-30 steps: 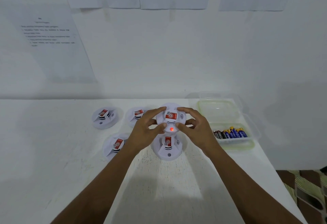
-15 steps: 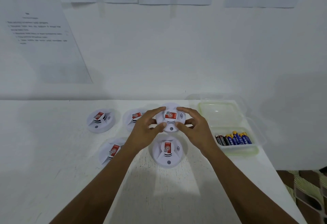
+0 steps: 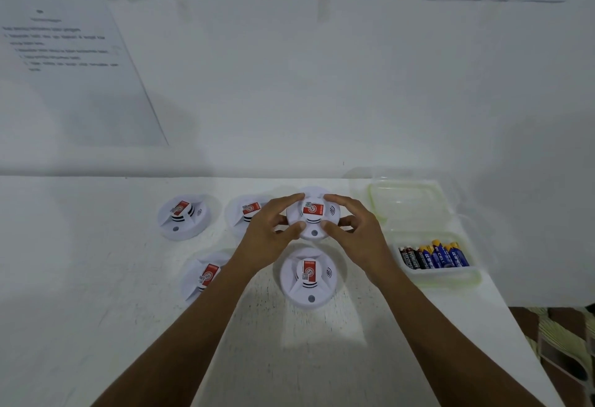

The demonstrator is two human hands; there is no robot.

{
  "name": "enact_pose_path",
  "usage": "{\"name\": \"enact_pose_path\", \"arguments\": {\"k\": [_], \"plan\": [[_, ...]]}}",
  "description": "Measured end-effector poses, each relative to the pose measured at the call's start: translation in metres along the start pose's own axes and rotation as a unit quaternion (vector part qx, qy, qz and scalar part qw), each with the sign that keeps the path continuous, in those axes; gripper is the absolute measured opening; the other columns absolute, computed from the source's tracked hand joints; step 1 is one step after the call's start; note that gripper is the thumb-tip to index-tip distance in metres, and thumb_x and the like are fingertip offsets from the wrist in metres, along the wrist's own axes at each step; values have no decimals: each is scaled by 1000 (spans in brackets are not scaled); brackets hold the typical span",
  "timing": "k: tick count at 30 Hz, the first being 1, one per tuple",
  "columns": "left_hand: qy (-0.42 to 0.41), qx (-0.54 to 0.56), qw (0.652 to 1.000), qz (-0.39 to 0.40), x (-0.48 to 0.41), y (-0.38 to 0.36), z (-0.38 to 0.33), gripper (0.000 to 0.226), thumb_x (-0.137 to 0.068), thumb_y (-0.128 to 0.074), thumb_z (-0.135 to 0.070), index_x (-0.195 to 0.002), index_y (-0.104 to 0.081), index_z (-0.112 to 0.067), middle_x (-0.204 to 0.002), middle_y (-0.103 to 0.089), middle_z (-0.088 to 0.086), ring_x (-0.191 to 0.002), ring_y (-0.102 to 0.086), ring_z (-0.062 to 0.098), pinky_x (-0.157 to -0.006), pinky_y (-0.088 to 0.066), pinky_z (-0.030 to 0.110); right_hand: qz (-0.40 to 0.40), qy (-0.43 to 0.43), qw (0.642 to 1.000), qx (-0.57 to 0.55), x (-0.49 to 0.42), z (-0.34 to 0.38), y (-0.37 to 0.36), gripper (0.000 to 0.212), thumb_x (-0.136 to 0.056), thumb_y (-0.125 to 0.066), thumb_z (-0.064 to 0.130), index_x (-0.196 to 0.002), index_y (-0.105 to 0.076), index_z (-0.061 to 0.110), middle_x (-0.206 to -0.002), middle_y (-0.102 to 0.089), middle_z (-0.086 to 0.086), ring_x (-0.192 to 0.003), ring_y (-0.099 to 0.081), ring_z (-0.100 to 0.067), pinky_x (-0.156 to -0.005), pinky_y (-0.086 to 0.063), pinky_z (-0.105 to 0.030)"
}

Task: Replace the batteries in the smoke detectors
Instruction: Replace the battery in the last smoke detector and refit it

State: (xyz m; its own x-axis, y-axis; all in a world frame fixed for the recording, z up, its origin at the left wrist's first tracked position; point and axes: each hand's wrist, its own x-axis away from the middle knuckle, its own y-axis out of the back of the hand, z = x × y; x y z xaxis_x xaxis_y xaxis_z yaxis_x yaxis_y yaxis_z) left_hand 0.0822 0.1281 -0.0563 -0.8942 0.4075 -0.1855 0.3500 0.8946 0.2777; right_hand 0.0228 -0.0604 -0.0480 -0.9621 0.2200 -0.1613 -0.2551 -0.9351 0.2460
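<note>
1. White table (image 3: 96, 278) bears everything; the held smoke detector (image 3: 314, 213) is near its far edge.
2. Open clear plastic box (image 3: 402, 200) lies right of that detector.
3. Left hand (image 3: 267, 236) and right hand (image 3: 357, 233) both grasp the detector's rim, fingers curled around it.
4. Four other smoke detectors (image 3: 307, 278) lie left of and nearer than it.
5. AA batteries (image 3: 433, 255) lie right of it, in the box's near half.

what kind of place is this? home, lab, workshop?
Probably a staged test or training bench, not a home install: five units of one detector, a box of batteries on the white table, printed sheets on the wall.
</note>
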Motion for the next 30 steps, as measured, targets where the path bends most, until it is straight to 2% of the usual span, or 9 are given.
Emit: {"name": "enact_pose_path", "arguments": {"k": [13,18,23,25,27,28,30], "plan": [[-13,-9,1000,2,-6,-5,5,47,-90,-68,-21,-134,-54,-21,-130,-60,1,-112,-63,14,-87,-55,22,-8,-8,1000,5,-4,-6,2,43,-85,-75,14,-123,-64,30,-125,-61,10,-102,-66,-13,-83,-60,-37],[-9,-15,1000,0,-5,-6,8,47,-89,-68,-24,-134,-54,-23,-130,-61,0,-112,-63,16,-90,-56,29,-7,-4,1000,16,-5,-8,1,43,-85,-75,14,-122,-64,31,-126,-60,10,-103,-65,-12,-84,-59,-34],[8,-27,1000,0,-7,-10,9,44,-89,-69,-22,-130,-55,-29,-129,-61,-2,-111,-63,12,-87,-55,22,-14,5,999,51,-7,-12,-1,47,-84,-74,13,-120,-60,39,-124,-54,3,-108,-59,-8,-88,-56,-27],[11,-42,999,1,-9,-13,10,44,-89,-69,-20,-130,-56,-28,-128,-61,-1,-112,-62,12,-92,-55,27,-24,-4,997,68,-10,-16,-2,47,-84,-74,11,-120,-60,39,-122,-55,0,-105,-60,-8,-90,-55,-27],[16,-73,997,-7,-13,-19,10,44,-89,-69,-18,-130,-57,-24,-125,-63,1,-106,-64,16,-93,-54,30,-33,-6,994,106,-12,-21,-4,46,-84,-75,13,-123,-62,32,-121,-58,-1,-105,-60,-11,-93,-52,-26],[20,-95,995,-14,-15,-21,10,43,-89,-68,-17,-131,-57,-22,-120,-65,1,-97,-65,15,-90,-54,25,-38,-11,992,121,-14,-22,-5,45,-84,-74,14,-125,-63,29,-121,-60,-2,-108,-60,-13,-95,-50,-28],[28,-132,991,-26,-18,-25,8,41,-91,-66,-16,-131,-57,-18,-105,-65,1,-73,-60,2,-74,-47,8,-48,-23,988,144,-17,-23,-9,43,-86,-73,15,-127,-63,24,-123,-62,-3,-111,-60,-17,-100,-48,-33]]}}
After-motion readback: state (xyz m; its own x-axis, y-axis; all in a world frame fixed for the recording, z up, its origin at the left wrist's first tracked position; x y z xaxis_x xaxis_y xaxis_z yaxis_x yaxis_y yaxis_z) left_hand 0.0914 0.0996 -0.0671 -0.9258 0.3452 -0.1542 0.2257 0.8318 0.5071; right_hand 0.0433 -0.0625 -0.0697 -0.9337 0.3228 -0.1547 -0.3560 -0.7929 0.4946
